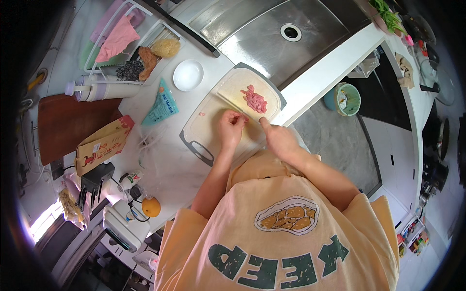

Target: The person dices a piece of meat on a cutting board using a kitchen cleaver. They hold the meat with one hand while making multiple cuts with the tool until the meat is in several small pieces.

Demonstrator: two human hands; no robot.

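A cream cutting board [207, 125] with a grey rim lies in front of me, a slotted handle at its near left corner. My right hand [280, 141] grips a kitchen knife [233, 103], index finger stretched along it; its handle is hidden in the palm. The blade appears nearly edge-on, angled across the board. Just left of the blade, my left hand [231, 127] has its fingertips bunched around a small bit of raw meat [245, 118], mostly covered by the fingers. Beyond the blade sits a pile of cut raw meat [255, 101]. One small scrap [202, 114] rests on the board's left side.
A white bowl [188, 75] and a blue triangular packet [162, 103] stand left of the board. Beyond is a steel sink [251, 43]. Further left are a cardboard box [105, 143], a knife block [96, 178] and an orange fruit [151, 207]. A bin [342, 99] stands on the floor.
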